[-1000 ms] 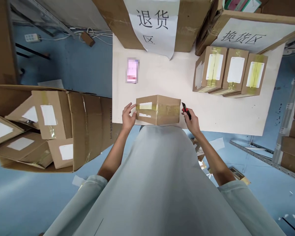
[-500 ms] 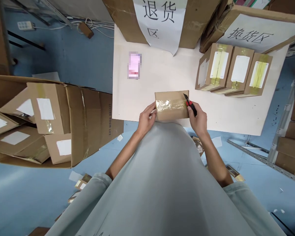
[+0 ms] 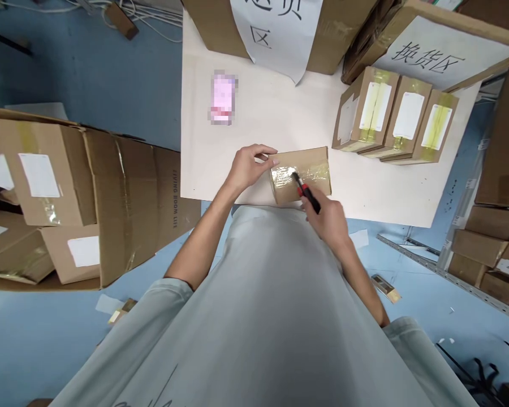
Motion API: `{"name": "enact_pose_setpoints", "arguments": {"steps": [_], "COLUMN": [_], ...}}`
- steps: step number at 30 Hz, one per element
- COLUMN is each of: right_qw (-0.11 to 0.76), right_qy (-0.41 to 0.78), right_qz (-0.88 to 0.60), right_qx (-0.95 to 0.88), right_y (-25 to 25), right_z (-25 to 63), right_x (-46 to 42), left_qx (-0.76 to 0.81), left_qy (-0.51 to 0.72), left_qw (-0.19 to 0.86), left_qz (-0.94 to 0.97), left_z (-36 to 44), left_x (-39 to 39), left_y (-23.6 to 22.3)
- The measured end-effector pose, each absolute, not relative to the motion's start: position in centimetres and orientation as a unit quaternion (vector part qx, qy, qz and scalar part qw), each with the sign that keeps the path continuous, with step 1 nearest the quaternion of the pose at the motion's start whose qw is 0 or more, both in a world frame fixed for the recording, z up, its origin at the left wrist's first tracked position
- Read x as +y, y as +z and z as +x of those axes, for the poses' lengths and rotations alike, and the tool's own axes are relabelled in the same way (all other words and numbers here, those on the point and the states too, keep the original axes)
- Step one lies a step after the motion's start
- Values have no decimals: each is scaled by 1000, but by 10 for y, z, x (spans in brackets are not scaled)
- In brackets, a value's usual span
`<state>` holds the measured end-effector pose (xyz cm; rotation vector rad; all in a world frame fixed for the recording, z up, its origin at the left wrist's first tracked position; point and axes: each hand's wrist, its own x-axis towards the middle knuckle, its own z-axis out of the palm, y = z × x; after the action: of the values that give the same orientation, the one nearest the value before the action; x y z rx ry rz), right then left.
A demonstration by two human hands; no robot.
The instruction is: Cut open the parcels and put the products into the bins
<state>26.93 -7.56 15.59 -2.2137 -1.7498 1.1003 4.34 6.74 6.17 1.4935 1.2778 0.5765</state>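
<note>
A small cardboard box [image 3: 302,161] with clear tape across its top lies near the front edge of the white table. My left hand [image 3: 251,165] grips its upper left corner, thumb on the top and fingers behind the edge. In my right hand [image 3: 328,217] is a black and red utility knife [image 3: 307,195], held closed in the fingers. The knife's tip is over the taped middle of the box; whether the blade is through the tape I cannot tell.
Three taped boxes with white labels [image 3: 392,116] stand at the table's [image 3: 271,121] right. Behind are large cartons with paper signs [image 3: 275,42]. A blurred pink item [image 3: 223,97] lies at the left. An open carton [image 3: 125,198] full of labelled boxes stands left of the table.
My right hand has brought the knife left from the box's right end to its middle. My left hand has shifted up to the upper left corner, and the box is slightly turned.
</note>
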Motion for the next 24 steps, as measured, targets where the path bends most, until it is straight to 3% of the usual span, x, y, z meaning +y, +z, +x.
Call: {"name": "enact_pose_setpoints", "arguments": {"steps": [6,15,24], "right_qw": [-4,-14,-112], "right_qy": [376,371,374], "right_qz": [-719,-726,-727], "right_qx": [-585,-579,-566], "right_y": [154,153,177], "right_z": [223,204,187], "right_x": [-64,-49,-34], "left_qx": [523,521,539], "left_qy": [218,222,229], "left_qw": [544,564,551], "left_qz": [619,601,595], "left_z": [39,40,40], "left_x": [75,77,73], "left_y": [58,59,56]}}
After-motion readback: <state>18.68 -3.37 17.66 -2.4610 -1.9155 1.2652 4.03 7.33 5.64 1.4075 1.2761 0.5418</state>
